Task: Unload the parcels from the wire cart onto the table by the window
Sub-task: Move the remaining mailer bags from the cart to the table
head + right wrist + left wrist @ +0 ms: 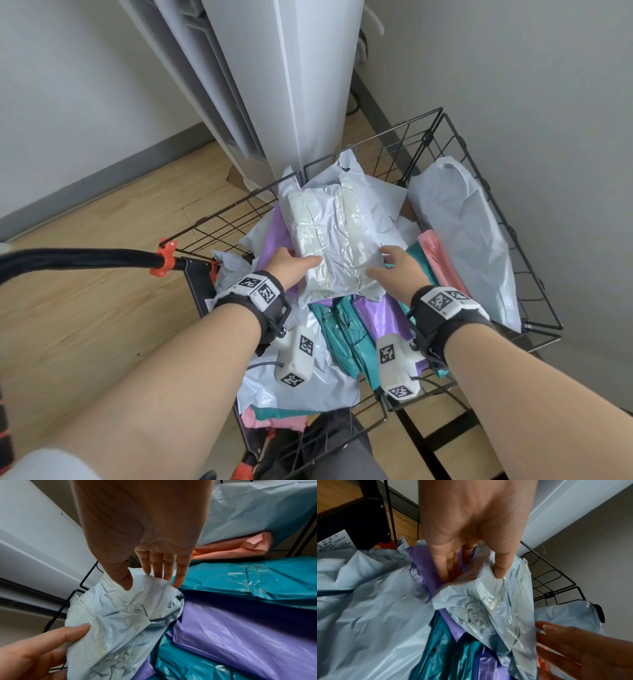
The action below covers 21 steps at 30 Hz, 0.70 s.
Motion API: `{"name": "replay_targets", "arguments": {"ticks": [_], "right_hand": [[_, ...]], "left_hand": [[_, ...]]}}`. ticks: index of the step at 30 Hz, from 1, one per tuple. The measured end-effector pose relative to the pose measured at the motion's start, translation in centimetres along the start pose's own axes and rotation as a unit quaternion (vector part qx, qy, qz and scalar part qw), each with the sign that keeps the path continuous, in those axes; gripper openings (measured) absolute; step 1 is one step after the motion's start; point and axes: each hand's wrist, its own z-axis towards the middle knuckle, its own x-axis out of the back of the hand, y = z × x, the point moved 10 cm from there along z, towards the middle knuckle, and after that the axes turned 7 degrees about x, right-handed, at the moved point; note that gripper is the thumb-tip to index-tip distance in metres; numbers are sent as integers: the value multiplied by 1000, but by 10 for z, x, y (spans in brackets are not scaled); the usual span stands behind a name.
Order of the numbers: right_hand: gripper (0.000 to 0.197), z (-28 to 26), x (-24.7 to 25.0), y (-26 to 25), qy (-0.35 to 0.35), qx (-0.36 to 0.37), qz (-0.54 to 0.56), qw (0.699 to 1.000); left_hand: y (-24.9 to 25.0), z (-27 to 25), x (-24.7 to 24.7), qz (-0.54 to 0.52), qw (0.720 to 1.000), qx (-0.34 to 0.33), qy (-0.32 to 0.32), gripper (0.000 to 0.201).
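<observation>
Reaching into the wire cart (pixel 486 192) with both hands; left hand (pixel 291 263) gripped the taped grey parcel (pixel 335 233) atop the pile, thumb over, fingers beneath; right hand (pixel 399 265) spread flat against its other edge; best lifted level, slippery film pinched firmly; beyond, teal parcel (pixel 346 329), purple parcel (pixel 383 315), pink parcel (pixel 442 257); far cart wall and white cabinet (pixel 301 85) crowded the lift.
</observation>
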Motion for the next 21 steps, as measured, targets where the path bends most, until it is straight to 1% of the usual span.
{"name": "replay_targets", "arguments": {"ticks": [1, 2, 5, 7, 8, 10, 11, 12, 13, 14, 16, 17, 19, 20, 21], "right_hand": [[57, -1, 2, 1, 3, -1, 4, 1000], [56, -3, 3, 0, 5, 0, 5, 1000], [54, -8, 8, -1, 12, 5, 9, 1000], [51, -13, 10, -3, 11, 8, 7, 1000], [50, -16, 10, -3, 11, 9, 6, 1000], [46, -23, 13, -4, 15, 8, 8, 1000], [44, -27, 14, -5, 17, 9, 9, 1000], [41, -31, 17, -6, 19, 10, 10, 1000], [39, -36, 19, -7, 22, 10, 13, 1000], [38, -41, 22, -8, 29, 11, 19, 999], [36, -51, 27, -10, 49, 12, 32, 998], [34, -56, 31, -11, 63, 14, 35, 997], [31, -68, 40, -15, 93, 19, 39, 995], [33, -75, 44, -16, 104, 19, 42, 993], [37, -82, 47, -18, 109, 17, 49, 993]], "left_hand": [[0, -2, -1, 1, 1000, 1, -8, 75], [0, -4, -2, -3, 1000, 1, -16, 71], [0, -11, -4, -12, 999, 2, -31, 75], [2, -15, -4, -7, 999, -5, -30, 65], [2, -17, -3, -6, 1000, -8, -29, 65], [4, -24, -2, -8, 1000, -10, -24, 79], [5, -29, -1, -7, 1000, -8, -22, 82], [7, -32, 1, -9, 1000, -11, -17, 78], [10, -39, 3, -11, 1000, -14, -15, 70], [12, -43, 5, -18, 1000, -20, -12, 63], [18, -51, 7, -43, 998, -42, -18, 64], [22, -58, 7, -55, 996, -60, -28, 63], [31, -72, 8, -58, 992, -101, -52, 54], [34, -81, 9, -56, 990, -116, -63, 52], [37, -88, 12, -52, 988, -127, -69, 58]]}}
